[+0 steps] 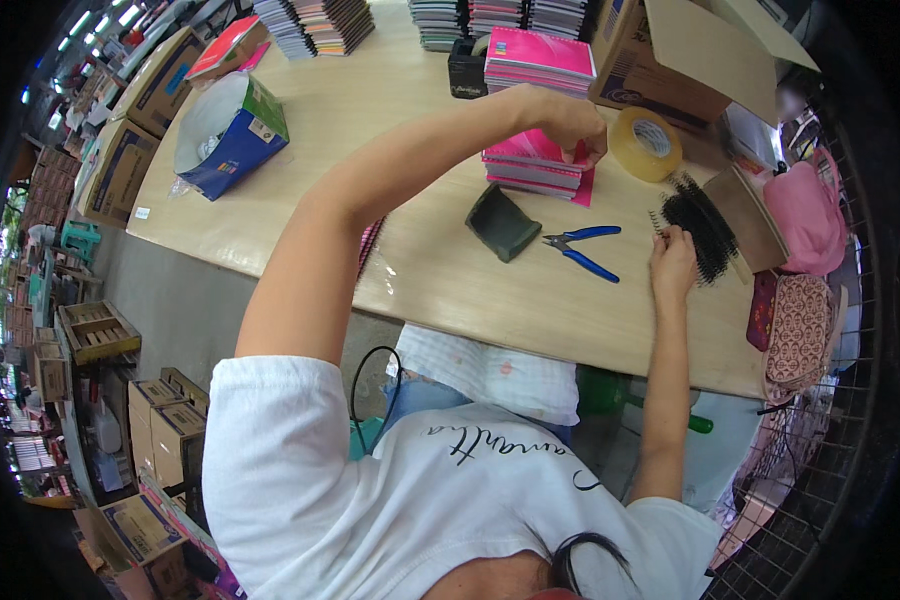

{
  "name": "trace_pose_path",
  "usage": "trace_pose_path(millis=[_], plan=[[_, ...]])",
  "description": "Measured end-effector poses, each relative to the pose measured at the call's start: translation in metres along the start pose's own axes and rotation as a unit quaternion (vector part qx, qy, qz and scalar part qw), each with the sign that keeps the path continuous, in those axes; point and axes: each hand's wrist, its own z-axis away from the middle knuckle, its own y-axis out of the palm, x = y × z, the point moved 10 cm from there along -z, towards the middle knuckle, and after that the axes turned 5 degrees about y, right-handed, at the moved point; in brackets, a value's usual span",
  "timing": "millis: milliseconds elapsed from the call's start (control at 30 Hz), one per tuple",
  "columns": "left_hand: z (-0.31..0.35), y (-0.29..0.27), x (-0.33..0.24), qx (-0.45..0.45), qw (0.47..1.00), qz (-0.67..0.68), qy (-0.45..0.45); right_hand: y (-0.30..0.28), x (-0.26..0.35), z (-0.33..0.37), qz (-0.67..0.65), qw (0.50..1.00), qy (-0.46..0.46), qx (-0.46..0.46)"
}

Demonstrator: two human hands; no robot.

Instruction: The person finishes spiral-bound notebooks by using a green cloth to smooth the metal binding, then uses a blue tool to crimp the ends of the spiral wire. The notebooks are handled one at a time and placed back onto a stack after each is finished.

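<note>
I judge stacked pink notebooks (532, 170) done, loose black spiral coils (705, 232) left. Right hand (675, 262): fingers pinched on coils; left hand (576, 128), at notebooks: grip indeterminable.

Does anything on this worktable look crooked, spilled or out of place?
One thing: a pink corner juts out on the right of the near pink notebook stack, by the left hand, out of line with the stack's edge. No spill shows.
</note>
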Motion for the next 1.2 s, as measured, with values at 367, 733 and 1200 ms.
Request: trace_pose_path(millis=[367,733,1200], plan=[[0.145,-0.099,-0.120,-0.468,0.877,-0.075,-0.076,-0.055,0.037,0.020,-0.175,0.969,-0.167,-0.052],[0.240,0.134,-0.142,-0.668,0.675,0.024,-0.314,-0.030,0.149,0.096,-0.435,0.852,-0.212,0.201],[0.236,0.143,-0.134,-0.670,0.656,0.091,-0.336,-0.036,0.176,0.109,-0.439,0.834,-0.282,0.178]])
